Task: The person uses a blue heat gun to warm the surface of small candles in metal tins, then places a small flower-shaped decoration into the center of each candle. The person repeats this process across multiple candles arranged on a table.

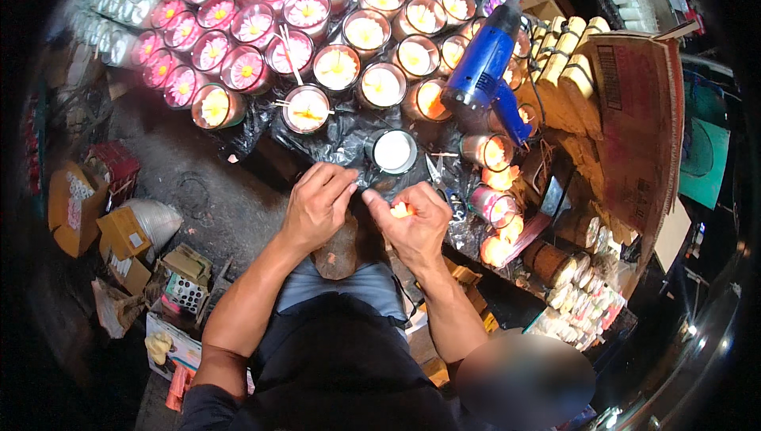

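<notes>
My left hand (321,199) is closed in a pinch in front of the work table, its fingertips near those of the right hand. What it pinches, if anything, is too small to make out. My right hand (418,223) is curled around a small orange-and-white piece (403,210), which shows between thumb and fingers. Just beyond the hands stands a glass of plain white wax (394,151). Scissors (434,169) lie to its right. Farther left, a glass candle (305,108) has thin sticks across its top and an orange flower in it.
Many flower-topped glass candles (255,23) in pink, white and purple crowd the far side. A blue heat gun (483,58) stands at the right, beside a tall cardboard box (638,126). Orange flowers (497,250) lie along the table's right edge. Small cartons (127,233) sit at the left.
</notes>
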`<action>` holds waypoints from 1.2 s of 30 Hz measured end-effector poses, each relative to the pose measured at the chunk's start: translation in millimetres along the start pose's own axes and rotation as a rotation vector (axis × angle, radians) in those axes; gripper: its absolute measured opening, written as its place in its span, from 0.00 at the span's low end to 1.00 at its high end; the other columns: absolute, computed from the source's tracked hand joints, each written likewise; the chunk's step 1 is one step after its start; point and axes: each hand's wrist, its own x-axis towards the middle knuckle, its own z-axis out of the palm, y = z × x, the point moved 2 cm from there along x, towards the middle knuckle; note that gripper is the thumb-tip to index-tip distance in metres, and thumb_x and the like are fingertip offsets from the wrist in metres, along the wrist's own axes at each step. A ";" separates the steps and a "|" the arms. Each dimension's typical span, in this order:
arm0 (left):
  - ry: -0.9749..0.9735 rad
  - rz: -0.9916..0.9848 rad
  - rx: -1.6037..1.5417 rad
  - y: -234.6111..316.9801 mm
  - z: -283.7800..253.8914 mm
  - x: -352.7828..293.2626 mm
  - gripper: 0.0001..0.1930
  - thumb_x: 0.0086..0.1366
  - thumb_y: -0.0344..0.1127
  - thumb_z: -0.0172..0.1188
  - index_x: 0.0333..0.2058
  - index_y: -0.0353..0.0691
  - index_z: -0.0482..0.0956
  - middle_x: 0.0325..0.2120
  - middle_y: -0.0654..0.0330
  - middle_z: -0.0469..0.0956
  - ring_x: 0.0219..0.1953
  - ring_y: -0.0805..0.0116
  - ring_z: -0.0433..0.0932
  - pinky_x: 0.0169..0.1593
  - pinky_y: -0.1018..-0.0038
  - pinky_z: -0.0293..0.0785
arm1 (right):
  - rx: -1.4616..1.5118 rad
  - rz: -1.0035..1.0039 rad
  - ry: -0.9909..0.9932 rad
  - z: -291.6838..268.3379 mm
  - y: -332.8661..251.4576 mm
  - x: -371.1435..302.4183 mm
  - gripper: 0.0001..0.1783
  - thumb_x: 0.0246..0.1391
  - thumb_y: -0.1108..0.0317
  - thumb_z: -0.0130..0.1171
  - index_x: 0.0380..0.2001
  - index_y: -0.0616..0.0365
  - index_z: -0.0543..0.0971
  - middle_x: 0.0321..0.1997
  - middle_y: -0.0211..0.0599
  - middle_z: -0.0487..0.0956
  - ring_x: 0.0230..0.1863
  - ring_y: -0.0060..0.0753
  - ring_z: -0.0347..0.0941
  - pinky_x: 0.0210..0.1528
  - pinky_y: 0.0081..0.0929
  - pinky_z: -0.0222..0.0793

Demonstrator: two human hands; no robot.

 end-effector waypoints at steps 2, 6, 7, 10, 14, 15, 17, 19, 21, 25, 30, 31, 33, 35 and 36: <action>-0.008 0.055 0.008 -1.9 0.5 11.5 0.13 0.62 0.21 0.69 0.46 0.33 0.85 0.36 0.52 0.81 0.39 0.50 0.82 0.44 0.58 0.80 | 0.128 0.224 0.029 6.7 8.2 -0.1 0.14 0.53 0.67 0.82 0.27 0.59 0.84 0.25 0.37 0.79 0.24 0.32 0.75 0.30 0.31 0.71; -0.005 0.112 0.042 -1.4 1.6 26.8 0.14 0.59 0.20 0.69 0.45 0.34 0.86 0.35 0.52 0.80 0.38 0.52 0.82 0.41 0.60 0.81 | -0.155 0.003 0.093 11.4 1.5 -1.8 0.16 0.53 0.66 0.80 0.44 0.56 0.88 0.33 0.37 0.82 0.30 0.39 0.81 0.33 0.35 0.77; -0.016 0.122 0.054 -0.4 0.2 31.4 0.14 0.59 0.20 0.69 0.45 0.34 0.86 0.35 0.52 0.80 0.38 0.52 0.82 0.41 0.60 0.81 | -0.244 -0.069 0.090 12.6 -1.0 -2.2 0.19 0.53 0.66 0.79 0.48 0.55 0.88 0.35 0.37 0.82 0.32 0.41 0.82 0.35 0.36 0.78; 0.002 0.133 0.072 -2.9 -1.3 37.2 0.14 0.59 0.20 0.69 0.45 0.35 0.86 0.34 0.53 0.79 0.37 0.51 0.82 0.41 0.60 0.81 | -0.438 -0.219 0.072 25.0 -5.7 8.9 0.22 0.55 0.66 0.76 0.53 0.53 0.87 0.39 0.37 0.81 0.35 0.42 0.83 0.36 0.38 0.80; -0.009 0.137 0.067 -5.6 -3.8 39.3 0.14 0.59 0.20 0.68 0.44 0.34 0.86 0.34 0.53 0.79 0.38 0.51 0.82 0.41 0.60 0.81 | -0.431 -0.179 0.088 29.4 -0.9 13.6 0.17 0.57 0.67 0.74 0.49 0.54 0.88 0.38 0.37 0.80 0.37 0.42 0.83 0.37 0.39 0.79; -0.025 0.139 0.068 -6.5 -3.9 39.9 0.14 0.58 0.20 0.68 0.44 0.34 0.86 0.35 0.53 0.79 0.38 0.51 0.82 0.41 0.60 0.81 | -0.447 -0.170 0.072 28.5 -2.1 14.7 0.13 0.57 0.67 0.73 0.46 0.54 0.88 0.38 0.36 0.80 0.38 0.43 0.83 0.38 0.40 0.79; -0.056 0.144 0.071 -7.0 -3.1 43.0 0.15 0.57 0.20 0.68 0.44 0.34 0.86 0.35 0.53 0.79 0.38 0.52 0.82 0.41 0.60 0.81 | -0.459 -0.170 0.034 25.6 -2.8 16.7 0.11 0.58 0.67 0.73 0.44 0.53 0.87 0.38 0.37 0.80 0.39 0.43 0.83 0.38 0.40 0.80; -0.045 0.177 0.082 -3.3 -2.9 47.8 0.16 0.55 0.21 0.68 0.44 0.34 0.86 0.36 0.53 0.78 0.38 0.52 0.81 0.41 0.60 0.81 | -0.460 -0.162 0.026 23.2 -4.6 17.6 0.08 0.58 0.66 0.72 0.41 0.52 0.86 0.41 0.37 0.82 0.40 0.45 0.84 0.39 0.41 0.80; -0.040 0.209 0.094 -0.6 -1.2 51.5 0.16 0.54 0.21 0.68 0.44 0.34 0.86 0.36 0.53 0.78 0.39 0.53 0.81 0.41 0.60 0.80 | -0.458 -0.158 -0.009 19.4 -7.0 20.1 0.08 0.58 0.68 0.71 0.41 0.53 0.86 0.42 0.39 0.83 0.41 0.46 0.84 0.40 0.41 0.80; -0.055 0.250 0.100 4.1 3.8 56.6 0.15 0.54 0.22 0.68 0.42 0.34 0.86 0.37 0.54 0.77 0.42 0.53 0.79 0.45 0.60 0.77 | -0.245 -0.146 0.005 14.6 3.7 23.6 0.09 0.57 0.72 0.70 0.41 0.56 0.86 0.39 0.43 0.86 0.39 0.51 0.85 0.40 0.44 0.80; -0.056 0.210 0.164 14.2 8.9 64.0 0.13 0.56 0.26 0.70 0.41 0.35 0.87 0.47 0.51 0.76 0.53 0.50 0.75 0.57 0.54 0.70 | -0.213 -0.042 0.037 8.3 9.3 32.5 0.10 0.57 0.74 0.70 0.43 0.60 0.84 0.34 0.45 0.87 0.33 0.48 0.85 0.38 0.40 0.80; -0.043 0.201 0.175 18.0 10.1 65.5 0.13 0.56 0.27 0.71 0.41 0.35 0.88 0.50 0.50 0.76 0.55 0.49 0.73 0.59 0.52 0.68 | -0.210 -0.037 0.046 6.0 10.4 33.6 0.11 0.58 0.74 0.71 0.44 0.61 0.85 0.36 0.45 0.88 0.33 0.42 0.86 0.38 0.36 0.80; -0.014 0.179 0.208 22.9 15.4 65.7 0.13 0.56 0.29 0.72 0.41 0.36 0.88 0.55 0.48 0.74 0.59 0.46 0.71 0.61 0.49 0.66 | -0.160 -0.003 0.054 2.1 11.8 37.0 0.12 0.59 0.75 0.71 0.46 0.63 0.85 0.37 0.44 0.89 0.34 0.33 0.86 0.39 0.30 0.80; 0.018 0.151 0.254 25.6 22.4 63.3 0.13 0.56 0.30 0.73 0.41 0.37 0.89 0.61 0.46 0.73 0.63 0.43 0.68 0.62 0.47 0.64 | -0.069 0.055 0.054 -0.8 11.8 41.9 0.13 0.59 0.75 0.71 0.47 0.63 0.84 0.38 0.43 0.89 0.36 0.28 0.86 0.40 0.27 0.81; 0.024 0.146 0.268 26.2 27.3 62.3 0.13 0.56 0.30 0.73 0.41 0.37 0.89 0.62 0.46 0.72 0.63 0.43 0.67 0.62 0.47 0.64 | -0.037 0.065 0.050 -1.9 12.6 43.8 0.13 0.59 0.75 0.71 0.47 0.64 0.84 0.38 0.42 0.89 0.36 0.27 0.86 0.40 0.27 0.81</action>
